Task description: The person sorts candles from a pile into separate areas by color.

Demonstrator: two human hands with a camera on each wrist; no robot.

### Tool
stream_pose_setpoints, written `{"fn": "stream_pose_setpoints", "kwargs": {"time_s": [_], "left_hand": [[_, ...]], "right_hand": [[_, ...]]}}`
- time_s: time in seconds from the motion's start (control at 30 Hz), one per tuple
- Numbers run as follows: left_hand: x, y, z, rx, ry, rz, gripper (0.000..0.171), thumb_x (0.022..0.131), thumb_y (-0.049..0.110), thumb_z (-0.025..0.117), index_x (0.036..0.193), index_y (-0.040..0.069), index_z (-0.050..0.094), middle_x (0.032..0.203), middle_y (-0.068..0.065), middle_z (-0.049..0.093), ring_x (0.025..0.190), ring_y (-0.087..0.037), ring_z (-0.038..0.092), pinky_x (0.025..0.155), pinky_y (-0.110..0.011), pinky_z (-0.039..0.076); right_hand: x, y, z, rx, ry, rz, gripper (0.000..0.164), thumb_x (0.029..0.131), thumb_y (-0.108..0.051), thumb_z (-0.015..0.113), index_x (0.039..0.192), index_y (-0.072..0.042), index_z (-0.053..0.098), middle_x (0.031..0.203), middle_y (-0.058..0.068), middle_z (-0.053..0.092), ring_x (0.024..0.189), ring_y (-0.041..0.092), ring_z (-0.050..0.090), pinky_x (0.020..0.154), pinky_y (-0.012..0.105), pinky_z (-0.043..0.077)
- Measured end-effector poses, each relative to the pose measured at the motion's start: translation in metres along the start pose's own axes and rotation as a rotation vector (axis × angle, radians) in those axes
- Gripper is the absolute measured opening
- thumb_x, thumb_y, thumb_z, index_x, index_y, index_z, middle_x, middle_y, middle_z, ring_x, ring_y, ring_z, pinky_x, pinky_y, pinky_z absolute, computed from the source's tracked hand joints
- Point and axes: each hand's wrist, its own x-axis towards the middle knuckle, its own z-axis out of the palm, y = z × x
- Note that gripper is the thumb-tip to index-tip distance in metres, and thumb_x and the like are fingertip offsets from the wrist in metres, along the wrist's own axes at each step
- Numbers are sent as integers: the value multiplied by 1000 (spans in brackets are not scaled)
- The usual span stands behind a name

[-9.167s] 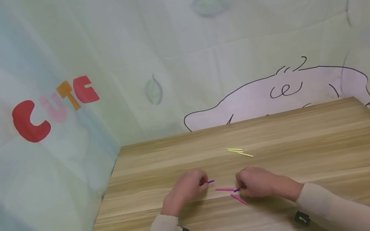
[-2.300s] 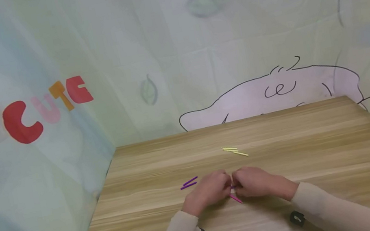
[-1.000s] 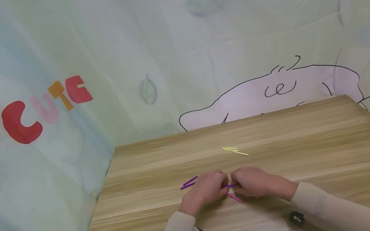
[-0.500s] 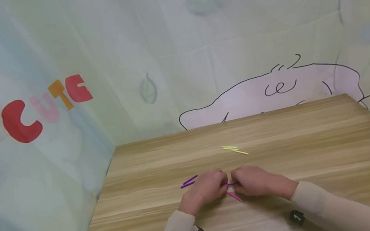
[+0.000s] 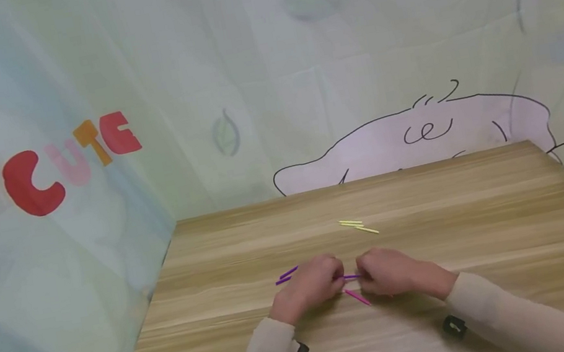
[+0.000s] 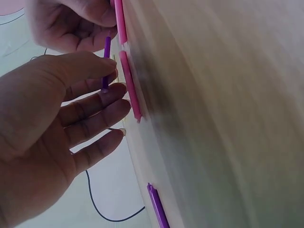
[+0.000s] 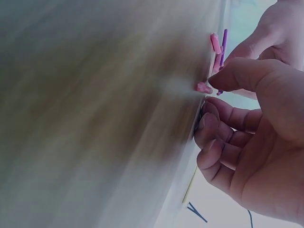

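In the head view my left hand (image 5: 312, 284) pinches a thin purple stick (image 5: 352, 277) by its left end. That stick points toward my right hand (image 5: 392, 271), which is close at its other end. The left wrist view shows the purple stick (image 6: 107, 50) between the left thumb and fingers, just above the table. In the right wrist view the right thumb and index finger stand apart around the stick's tip (image 7: 219, 92), with the other fingers bent. Below the hands lies a pink stick (image 5: 357, 297); a second pink stick (image 6: 120, 21) shows by the right hand.
Two purple sticks (image 5: 286, 275) lie left of the left hand, partly covered by it. Farther back on the wooden table (image 5: 463, 207) lie three yellow sticks (image 5: 359, 225). A printed cloth (image 5: 254, 80) hangs behind the table.
Since the oldest frame, two purple sticks were laid at the left and the hands came together over the pink ones. In the last second the hands have drawn slightly apart, showing more purple stick.
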Motion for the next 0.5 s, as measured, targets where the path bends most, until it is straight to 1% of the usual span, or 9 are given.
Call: {"fn": "stream_pose_setpoints", "kwargs": {"time_s": [0.1,0.23,0.37,0.5], "left_hand": [[-2,-2,-1,-4,13,-3,13,89,12,69,78,15,64,73,9,53,67,-8,49,62,-21,43],[-3,-4,-2,-10,22,1,12,88,11,69,78,14,64,73,8,54,67,-8,49,62,-22,44],[-4,-5,-2,-10,19,-3,11,88,11,69,78,14,65,73,9,54,67,-7,50,63,-22,45],[-6,-6,-2,-15,12,-21,11,89,12,69,79,14,65,73,9,53,67,-7,49,63,-21,44]], "right_hand": [[-1,1,-2,7,-10,7,14,81,-10,69,74,-14,58,63,-8,51,47,4,48,50,25,43],[-2,1,-5,-4,-14,-15,15,80,-11,70,74,-15,57,64,-8,52,53,4,48,53,25,43],[-2,0,-7,-16,-23,-29,17,79,-11,70,71,-16,56,63,-9,50,56,5,48,53,24,43],[-2,-1,-8,-34,-21,-45,19,77,-10,70,68,-17,54,63,-10,48,56,5,45,52,24,41]]}}
